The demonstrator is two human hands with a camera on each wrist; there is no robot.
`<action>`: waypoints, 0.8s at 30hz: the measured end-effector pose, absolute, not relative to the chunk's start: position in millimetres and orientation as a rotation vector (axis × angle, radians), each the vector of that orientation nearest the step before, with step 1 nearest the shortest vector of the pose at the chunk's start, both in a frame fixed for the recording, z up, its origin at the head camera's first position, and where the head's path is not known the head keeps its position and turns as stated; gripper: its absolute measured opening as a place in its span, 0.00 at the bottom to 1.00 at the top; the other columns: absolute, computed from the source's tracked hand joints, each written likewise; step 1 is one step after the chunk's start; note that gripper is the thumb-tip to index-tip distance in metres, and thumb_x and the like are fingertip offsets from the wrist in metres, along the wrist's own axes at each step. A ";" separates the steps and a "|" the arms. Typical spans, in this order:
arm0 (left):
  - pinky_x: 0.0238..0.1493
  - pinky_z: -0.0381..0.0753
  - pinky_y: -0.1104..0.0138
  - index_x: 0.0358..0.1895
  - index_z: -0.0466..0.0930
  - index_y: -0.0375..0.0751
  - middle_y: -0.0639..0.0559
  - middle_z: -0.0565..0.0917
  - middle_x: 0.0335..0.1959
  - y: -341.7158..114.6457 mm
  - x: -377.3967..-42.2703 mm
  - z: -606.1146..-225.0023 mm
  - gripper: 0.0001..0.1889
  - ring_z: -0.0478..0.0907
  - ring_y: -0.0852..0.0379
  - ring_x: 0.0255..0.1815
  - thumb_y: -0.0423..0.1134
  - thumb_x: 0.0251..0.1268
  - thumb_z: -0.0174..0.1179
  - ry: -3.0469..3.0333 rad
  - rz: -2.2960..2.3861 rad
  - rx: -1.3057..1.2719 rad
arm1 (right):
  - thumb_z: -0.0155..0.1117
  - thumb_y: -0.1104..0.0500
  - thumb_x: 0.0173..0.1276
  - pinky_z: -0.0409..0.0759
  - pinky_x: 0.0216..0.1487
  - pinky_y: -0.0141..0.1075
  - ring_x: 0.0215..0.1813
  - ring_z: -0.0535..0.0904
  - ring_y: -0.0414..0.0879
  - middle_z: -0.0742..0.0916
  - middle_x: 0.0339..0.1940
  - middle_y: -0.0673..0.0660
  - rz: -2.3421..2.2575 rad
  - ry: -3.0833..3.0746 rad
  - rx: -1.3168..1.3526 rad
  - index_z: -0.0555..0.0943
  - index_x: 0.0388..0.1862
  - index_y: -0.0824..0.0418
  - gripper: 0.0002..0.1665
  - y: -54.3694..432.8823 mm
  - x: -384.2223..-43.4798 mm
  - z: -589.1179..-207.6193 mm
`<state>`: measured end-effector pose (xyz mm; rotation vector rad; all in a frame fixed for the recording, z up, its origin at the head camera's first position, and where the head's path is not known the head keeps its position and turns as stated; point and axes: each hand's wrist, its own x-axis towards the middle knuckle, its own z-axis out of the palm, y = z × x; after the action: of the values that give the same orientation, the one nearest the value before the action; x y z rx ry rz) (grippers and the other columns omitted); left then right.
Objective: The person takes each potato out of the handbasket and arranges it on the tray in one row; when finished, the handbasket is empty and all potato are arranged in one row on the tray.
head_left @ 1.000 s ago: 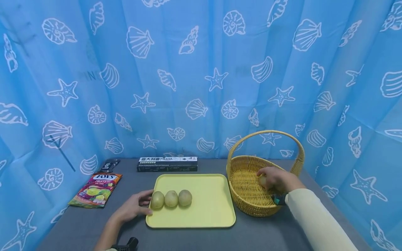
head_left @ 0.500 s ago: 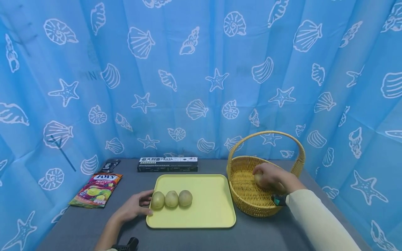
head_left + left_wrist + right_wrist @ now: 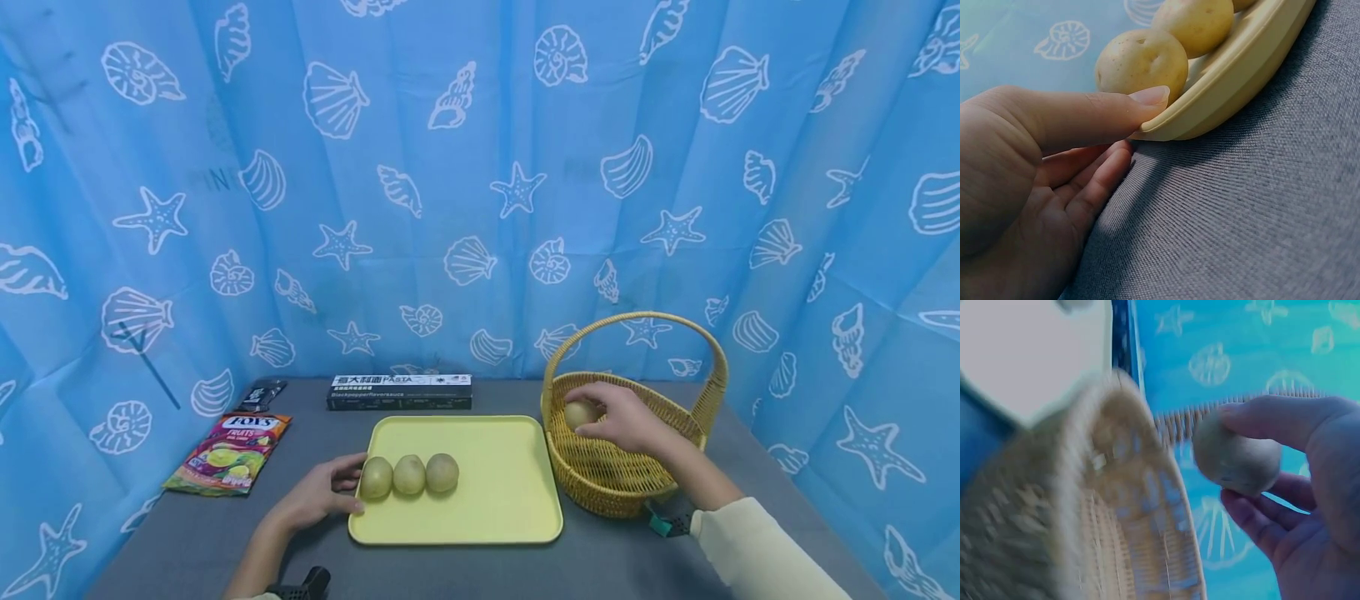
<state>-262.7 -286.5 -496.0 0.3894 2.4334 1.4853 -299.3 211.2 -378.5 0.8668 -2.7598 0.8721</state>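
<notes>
My right hand (image 3: 618, 419) holds a round, pale potato (image 3: 580, 415) between thumb and fingers, over the left part of the yellow wicker basket (image 3: 600, 497). In the right wrist view the potato (image 3: 1235, 456) shows above the basket's blurred rim (image 3: 1182, 512). On the left, my left hand (image 3: 318, 495) holds the edge of a yellow tray (image 3: 502, 500): the thumb lies on the rim (image 3: 1210, 119), the other fingers are low beside and under it. Three potatoes stand in a row on the tray's left half, the nearest potato (image 3: 1141, 62) close to my thumb.
A black and white pasta box (image 3: 400, 392) lies behind the tray. At the left are a candy bag (image 3: 231, 454) and a small black packet (image 3: 262, 396). The basket's tall handle (image 3: 637, 315) arches over it. A blue shell-print curtain (image 3: 480, 208) closes off the back and sides.
My right hand has lifted the potato from the basket's inside and moved left with it, toward the basket's left rim. My left hand and the three potatoes on the tray stay put.
</notes>
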 end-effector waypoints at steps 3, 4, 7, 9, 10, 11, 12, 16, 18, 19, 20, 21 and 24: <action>0.59 0.74 0.48 0.72 0.58 0.27 0.29 0.72 0.62 -286.1 -262.4 -495.5 0.45 0.73 0.37 0.59 0.39 0.54 0.72 2.433 1.489 0.383 | 0.76 0.64 0.53 0.83 0.47 0.43 0.48 0.80 0.53 0.83 0.51 0.58 0.973 -2.653 0.886 0.81 0.53 0.61 0.26 197.4 -286.6 -380.1; 0.59 0.74 0.48 0.72 0.58 0.26 0.29 0.72 0.62 -285.9 -262.2 -495.3 0.45 0.73 0.37 0.59 0.39 0.54 0.72 2.432 1.491 0.382 | 0.76 0.65 0.53 0.83 0.47 0.42 0.48 0.80 0.52 0.83 0.50 0.57 1.000 -2.618 0.895 0.81 0.53 0.61 0.26 192.7 -283.1 -381.2; 0.59 0.75 0.48 0.72 0.57 0.26 0.29 0.72 0.63 -285.5 -261.8 -495.3 0.45 0.73 0.37 0.59 0.39 0.54 0.72 2.434 1.488 0.387 | 0.76 0.66 0.52 0.83 0.47 0.39 0.48 0.80 0.51 0.82 0.50 0.56 1.085 -2.531 0.914 0.81 0.53 0.61 0.27 176.6 -273.7 -383.9; 0.59 0.75 0.49 0.72 0.57 0.26 0.28 0.71 0.63 -285.3 -261.3 -494.9 0.45 0.73 0.36 0.59 0.39 0.54 0.72 2.437 1.482 0.397 | 0.76 0.66 0.53 0.83 0.47 0.36 0.49 0.80 0.50 0.82 0.50 0.55 1.140 -2.505 0.916 0.81 0.53 0.60 0.27 165.1 -268.7 -386.5; 0.59 0.75 0.49 0.72 0.57 0.25 0.28 0.71 0.63 -285.3 -261.0 -495.0 0.45 0.73 0.36 0.59 0.39 0.54 0.72 2.440 1.481 0.399 | 0.76 0.66 0.53 0.83 0.46 0.36 0.49 0.80 0.50 0.82 0.50 0.54 1.168 -2.503 0.911 0.81 0.53 0.60 0.27 159.0 -266.3 -387.7; 0.59 0.74 0.48 0.72 0.57 0.26 0.28 0.71 0.63 -285.3 -260.7 -494.7 0.45 0.73 0.36 0.59 0.39 0.54 0.72 2.444 1.476 0.400 | 0.76 0.66 0.53 0.83 0.46 0.37 0.48 0.80 0.49 0.82 0.50 0.54 1.189 -2.506 0.898 0.81 0.54 0.59 0.27 152.5 -264.0 -389.1; 0.59 0.74 0.48 0.72 0.57 0.26 0.28 0.71 0.63 -285.2 -260.6 -494.6 0.45 0.73 0.36 0.59 0.40 0.54 0.72 2.446 1.476 0.400 | 0.76 0.65 0.53 0.84 0.45 0.37 0.47 0.81 0.49 0.82 0.49 0.53 1.211 -2.515 0.889 0.81 0.54 0.58 0.27 146.4 -262.3 -391.4; 0.59 0.74 0.48 0.72 0.58 0.26 0.29 0.71 0.63 -285.4 -260.3 -494.2 0.45 0.73 0.37 0.59 0.40 0.54 0.72 2.449 1.475 0.392 | 0.76 0.64 0.53 0.84 0.42 0.41 0.43 0.82 0.48 0.84 0.48 0.54 1.271 -2.560 0.871 0.80 0.55 0.57 0.28 121.4 -259.7 -401.5; 0.59 0.74 0.48 0.72 0.58 0.26 0.29 0.71 0.63 -285.4 -260.6 -494.2 0.45 0.73 0.37 0.59 0.40 0.55 0.72 2.446 1.478 0.390 | 0.77 0.63 0.53 0.84 0.43 0.44 0.43 0.82 0.48 0.85 0.47 0.55 1.278 -2.583 0.887 0.80 0.55 0.58 0.29 110.1 -262.0 -408.2; 0.59 0.74 0.48 0.72 0.58 0.26 0.29 0.71 0.63 -285.4 -260.8 -494.2 0.44 0.73 0.37 0.59 0.40 0.55 0.72 2.446 1.478 0.389 | 0.77 0.63 0.53 0.83 0.44 0.45 0.43 0.82 0.48 0.85 0.47 0.56 1.277 -2.594 0.896 0.80 0.55 0.59 0.29 104.7 -263.3 -411.3; 0.59 0.74 0.48 0.72 0.58 0.27 0.29 0.71 0.63 -285.4 -261.1 -494.3 0.44 0.73 0.37 0.59 0.40 0.55 0.72 2.447 1.477 0.389 | 0.77 0.63 0.53 0.83 0.44 0.45 0.43 0.82 0.48 0.85 0.47 0.56 1.281 -2.607 0.905 0.80 0.55 0.60 0.29 99.9 -265.2 -415.0; 0.59 0.74 0.48 0.72 0.58 0.27 0.29 0.71 0.63 -285.4 -261.4 -494.6 0.44 0.73 0.37 0.59 0.40 0.55 0.72 2.446 1.477 0.389 | 0.76 0.63 0.53 0.83 0.44 0.45 0.43 0.81 0.48 0.85 0.46 0.57 1.280 -2.616 0.919 0.80 0.55 0.61 0.29 95.5 -267.2 -418.7; 0.59 0.74 0.48 0.72 0.58 0.27 0.29 0.71 0.63 -285.4 -262.2 -495.5 0.44 0.73 0.37 0.59 0.39 0.54 0.72 2.447 1.475 0.389 | 0.77 0.63 0.51 0.81 0.42 0.42 0.41 0.80 0.48 0.86 0.44 0.56 1.269 -2.669 0.909 0.80 0.55 0.62 0.30 84.1 -273.1 -429.7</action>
<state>-262.2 -285.4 -495.5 0.3889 2.4466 1.4753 -273.1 84.1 -429.7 0.9093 -2.6693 1.2694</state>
